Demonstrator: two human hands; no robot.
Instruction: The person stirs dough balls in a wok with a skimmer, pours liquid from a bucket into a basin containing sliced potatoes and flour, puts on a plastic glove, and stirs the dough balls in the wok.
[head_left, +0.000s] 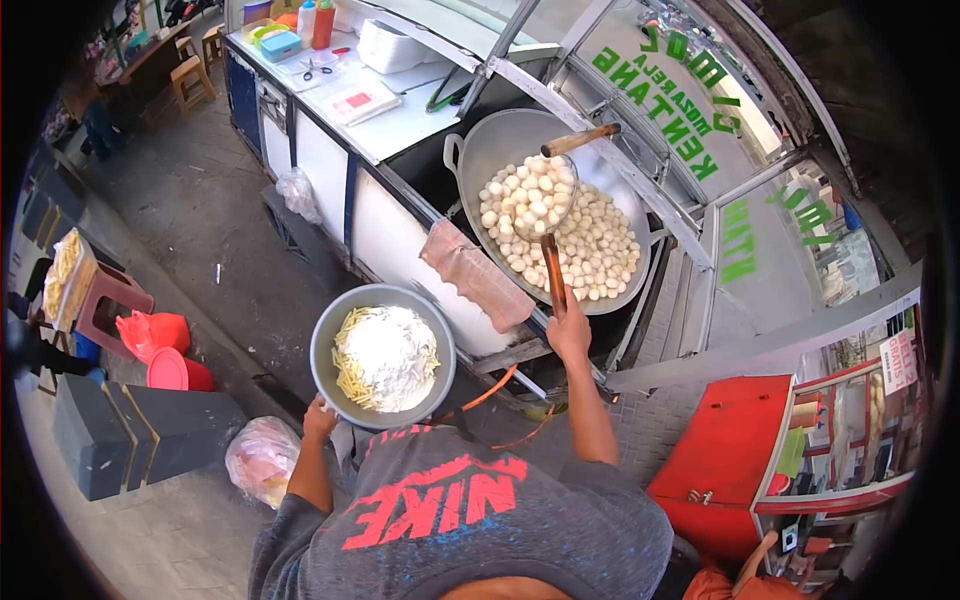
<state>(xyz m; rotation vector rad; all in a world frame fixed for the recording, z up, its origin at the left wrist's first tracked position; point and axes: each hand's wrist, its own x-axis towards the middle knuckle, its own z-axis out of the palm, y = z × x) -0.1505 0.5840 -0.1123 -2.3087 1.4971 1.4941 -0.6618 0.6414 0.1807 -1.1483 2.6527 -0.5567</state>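
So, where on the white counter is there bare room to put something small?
A small patch of the white counter looks bare, between the red-marked packet and the edge facing the wok. Beyond the packet it is crowded: scissors, bottles, a blue box, white foam boxes. White balls fill much of the wok.

White counter (418, 122), foam boxes (395, 47), red bottle (323, 27)

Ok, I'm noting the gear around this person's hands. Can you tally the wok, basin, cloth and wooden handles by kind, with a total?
Wok: 1
Grey basin: 1
Pink cloth: 1
Wooden handles: 2, one of them in the right hand
Total: 5
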